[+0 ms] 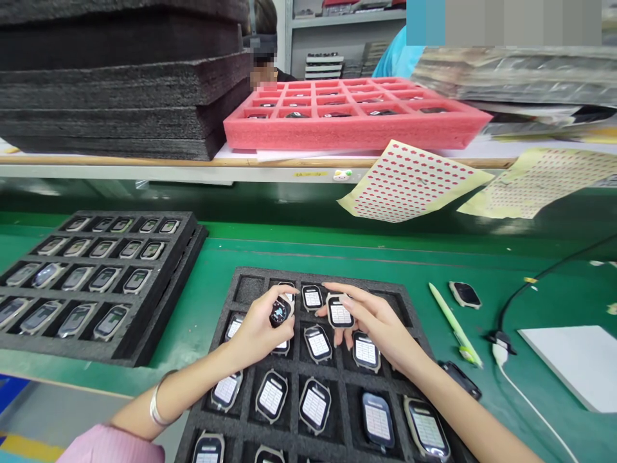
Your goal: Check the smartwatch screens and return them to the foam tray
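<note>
My left hand (260,325) is closed on a smartwatch (280,311) whose dark screen shows a watch face. To its right, my right hand (373,318) grips another smartwatch (340,312), its screen lit with a white grid or list. Both hands are above a black foam tray (337,379), where more watches without straps sit in square pockets, most with the same white screen. One such watch (312,298) lies in a pocket between the two hands. Fingers partly hide the pockets beneath them.
On the left is a second black foam tray (159,296) of watches. A green pen (453,321), a loose watch (465,294), a cable (501,344) and a white pad (578,366) lie right. The shelf ahead bears a pink foam tray (357,132) and stacked black foam (120,90); people are beyond.
</note>
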A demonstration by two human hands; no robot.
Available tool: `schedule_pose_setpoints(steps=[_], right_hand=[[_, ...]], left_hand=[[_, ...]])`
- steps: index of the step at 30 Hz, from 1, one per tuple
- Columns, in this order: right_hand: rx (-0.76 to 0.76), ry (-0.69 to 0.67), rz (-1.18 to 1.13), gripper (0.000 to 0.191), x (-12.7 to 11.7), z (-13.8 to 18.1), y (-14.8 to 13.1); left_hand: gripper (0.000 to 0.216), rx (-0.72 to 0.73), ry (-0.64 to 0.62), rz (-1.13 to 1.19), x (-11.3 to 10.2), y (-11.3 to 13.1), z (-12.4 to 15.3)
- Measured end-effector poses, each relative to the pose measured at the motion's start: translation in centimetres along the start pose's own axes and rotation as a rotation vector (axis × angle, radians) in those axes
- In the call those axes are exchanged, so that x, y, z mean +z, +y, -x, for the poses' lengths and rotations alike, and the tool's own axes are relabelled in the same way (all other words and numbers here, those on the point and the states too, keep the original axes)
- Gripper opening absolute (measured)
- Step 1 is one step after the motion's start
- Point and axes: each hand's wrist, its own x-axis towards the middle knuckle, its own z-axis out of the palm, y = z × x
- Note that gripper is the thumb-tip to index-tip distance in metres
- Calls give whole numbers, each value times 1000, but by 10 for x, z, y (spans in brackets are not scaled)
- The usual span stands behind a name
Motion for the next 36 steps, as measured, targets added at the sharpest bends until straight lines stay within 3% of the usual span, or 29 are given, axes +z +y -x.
schedule_pose_setpoints(steps=[14,36], right_hand=[[7,16,-6,47,1,1,0],[9,4,-8,51,-1,0,1]], left_hand=[[36,49,-63,-24,1,-2,1],[38,51,-36,-49,1,-2,2]])
